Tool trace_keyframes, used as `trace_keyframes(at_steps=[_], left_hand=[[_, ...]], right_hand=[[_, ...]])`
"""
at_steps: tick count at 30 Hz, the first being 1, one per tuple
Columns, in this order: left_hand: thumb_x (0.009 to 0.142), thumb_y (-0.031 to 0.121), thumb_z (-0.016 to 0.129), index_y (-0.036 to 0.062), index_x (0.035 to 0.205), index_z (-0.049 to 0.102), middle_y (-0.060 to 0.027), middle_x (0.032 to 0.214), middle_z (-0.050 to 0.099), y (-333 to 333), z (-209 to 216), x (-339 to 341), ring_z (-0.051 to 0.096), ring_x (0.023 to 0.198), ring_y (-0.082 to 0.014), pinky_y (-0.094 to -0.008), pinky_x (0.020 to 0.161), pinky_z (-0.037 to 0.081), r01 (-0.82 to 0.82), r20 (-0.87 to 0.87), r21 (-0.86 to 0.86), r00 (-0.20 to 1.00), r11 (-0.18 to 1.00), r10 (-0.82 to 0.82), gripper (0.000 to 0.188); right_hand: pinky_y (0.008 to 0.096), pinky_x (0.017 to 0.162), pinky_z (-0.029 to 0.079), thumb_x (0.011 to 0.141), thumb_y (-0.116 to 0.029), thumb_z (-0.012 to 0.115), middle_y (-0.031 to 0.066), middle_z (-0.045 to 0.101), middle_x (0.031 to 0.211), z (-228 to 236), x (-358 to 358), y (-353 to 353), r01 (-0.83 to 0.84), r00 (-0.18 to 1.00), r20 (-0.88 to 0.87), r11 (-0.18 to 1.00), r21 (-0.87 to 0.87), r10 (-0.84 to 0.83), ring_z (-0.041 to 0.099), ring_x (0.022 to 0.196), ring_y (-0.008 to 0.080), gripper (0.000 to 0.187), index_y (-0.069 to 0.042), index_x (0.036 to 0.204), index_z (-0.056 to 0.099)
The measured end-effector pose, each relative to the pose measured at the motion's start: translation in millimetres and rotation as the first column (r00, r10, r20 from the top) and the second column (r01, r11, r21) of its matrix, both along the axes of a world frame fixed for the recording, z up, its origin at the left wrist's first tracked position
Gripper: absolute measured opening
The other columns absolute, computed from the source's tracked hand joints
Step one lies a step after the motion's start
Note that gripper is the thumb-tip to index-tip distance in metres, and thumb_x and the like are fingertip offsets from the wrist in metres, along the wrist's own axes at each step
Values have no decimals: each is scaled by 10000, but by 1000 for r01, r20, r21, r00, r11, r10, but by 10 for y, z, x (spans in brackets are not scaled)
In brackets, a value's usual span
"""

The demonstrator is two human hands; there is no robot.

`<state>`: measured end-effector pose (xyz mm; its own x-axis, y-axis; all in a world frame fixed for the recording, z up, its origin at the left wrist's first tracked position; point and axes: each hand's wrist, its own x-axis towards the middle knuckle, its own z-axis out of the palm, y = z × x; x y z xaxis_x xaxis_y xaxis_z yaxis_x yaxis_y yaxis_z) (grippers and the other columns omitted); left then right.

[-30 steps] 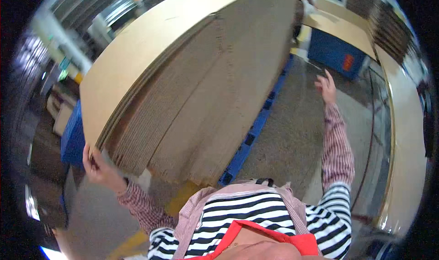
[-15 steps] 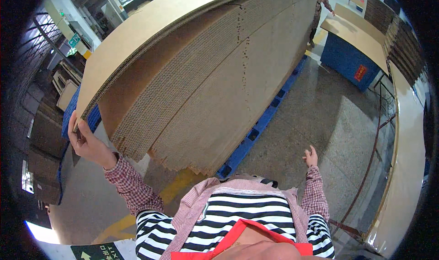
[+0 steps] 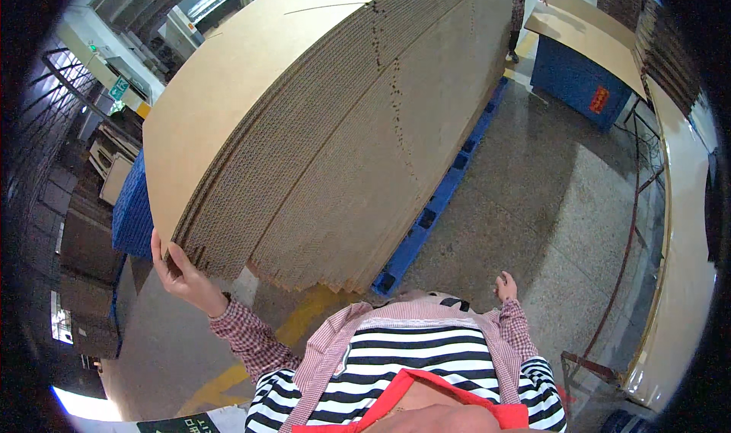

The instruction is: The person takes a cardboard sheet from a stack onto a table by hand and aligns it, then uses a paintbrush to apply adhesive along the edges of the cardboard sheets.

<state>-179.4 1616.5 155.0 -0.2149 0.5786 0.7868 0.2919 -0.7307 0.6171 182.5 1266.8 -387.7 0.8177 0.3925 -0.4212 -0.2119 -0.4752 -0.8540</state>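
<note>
The left hand (image 3: pixel 186 281), at lower left of the frame, grasps the near corner of the top corrugated cardboard sheet (image 3: pixel 251 75), with the thumb on the near edge and the other fingers around the outer side. The sheet lies over the corrugated stack (image 3: pixel 335 166), which spans the upper left and centre and rests on a blue pallet (image 3: pixel 426 218). The right hand (image 3: pixel 505 287), at lower right of centre, is released: its fingers curl loosely over the floor (image 3: pixel 487 220) with nothing showing in them.

With only one corner held, a sheet this broad could bend or crease, most likely along the dark slot (image 3: pixel 324 8) at upper centre. The edges lie so tightly together that the fingers might take an extra sheet, or scrape against a raw edge. A sideways pull could drag on the sheets beneath, whose lower ends already stand unevenly near the centre.

The left fingertips are partly hidden at the corner, so the number of sheets between them cannot be told. The stack's far end runs out at the top. A co-worker (image 3: pixel 519 10) at upper right is cut off and partly behind the stack; one hand reaches toward the blue-fronted worktop (image 3: pixel 567 83), whether touching it is unclear.
</note>
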Motion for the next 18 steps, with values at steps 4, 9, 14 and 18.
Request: trace_keyframes(at_steps=[4, 9, 14, 18], left_hand=[[830, 76, 553, 4, 1224, 424, -107, 1110, 520, 33, -53, -48, 518, 933, -155, -257, 808, 416, 39, -122, 89, 992, 995, -28, 421], [775, -37, 554, 15, 1247, 404, -107, 1121, 514, 79, -117, -141, 516, 941, -155, -259, 816, 413, 166, -88, -8, 982, 986, -166, 498], [798, 23, 545, 11, 1240, 409, -115, 1096, 525, 126, -162, -210, 526, 914, -156, -254, 802, 419, 133, -58, 62, 990, 989, -129, 463], [850, 200, 539, -9, 1226, 410, -121, 1114, 514, 143, -136, -268, 517, 933, -163, -261, 794, 424, 19, -140, 160, 990, 987, 3, 450]], right_hand=[[268, 415, 421, 829, -172, 530, 46, 515, 664, 51, 6, 114, -4, 999, -40, 1000, -26, 3, 522, 475, 132, 418, -57, 1214, 416], [266, 421, 422, 829, -174, 528, 59, 541, 707, 14, 18, 191, -17, 1000, -25, 1000, -26, 16, 521, 476, 127, 418, -40, 1211, 420], [260, 444, 438, 827, -167, 530, 89, 566, 891, -38, -16, 229, -13, 997, -71, 999, -49, 9, 534, 522, 122, 403, -32, 1196, 441], [257, 456, 446, 820, -145, 527, 104, 570, 931, -49, -20, 188, -17, 1000, -13, 999, -44, 17, 549, 545, 128, 378, -20, 1170, 463]])
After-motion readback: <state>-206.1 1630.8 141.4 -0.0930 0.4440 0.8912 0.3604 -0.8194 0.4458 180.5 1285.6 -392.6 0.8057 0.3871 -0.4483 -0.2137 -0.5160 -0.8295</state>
